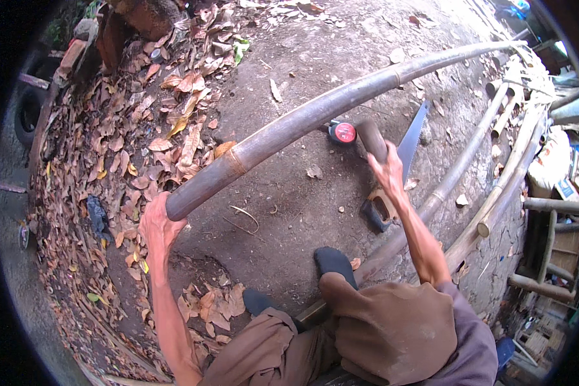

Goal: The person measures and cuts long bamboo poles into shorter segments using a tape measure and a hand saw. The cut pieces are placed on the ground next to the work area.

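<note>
My left hand point(163, 222) is closed around the near end of a long brown bamboo pole point(289, 125), which runs away to the far right. In my right hand point(388, 168) is a short, dark brown cylindrical piece point(371, 139) that looks like wood or bamboo, held clear of the pole. Beside that hand, a handsaw point(413, 138) with a bluish blade and a brown-and-black handle lies on the ground, partly covered by my wrist. Just left of the short piece sits a round red and black tape measure point(344, 132).
More bamboo poles point(482, 226) lie along the right, one passing beneath my right arm. Dry leaves point(128, 148) cover the left ground. A bamboo frame point(550, 251) stands at the right edge. My dark-covered feet point(334, 262) rest on bare soil.
</note>
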